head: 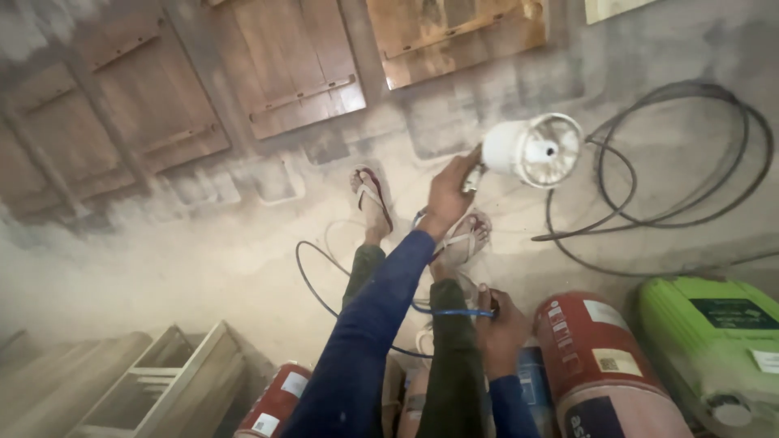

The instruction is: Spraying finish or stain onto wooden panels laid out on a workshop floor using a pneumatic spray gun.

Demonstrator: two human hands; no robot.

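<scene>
Red cans [596,369] and a green jug [714,345] stand closest below me, and beside them my right hand [501,328] is closed around a thin blue hose [324,288] that loops across the dusty floor [162,268] past my sandalled feet [373,199]. Farther out, my left hand [449,195] grips the handle of a white spray cup [531,150], held above the floor near coiled black cable [673,154], with wooden shutters [268,73] along the far edge.
</scene>
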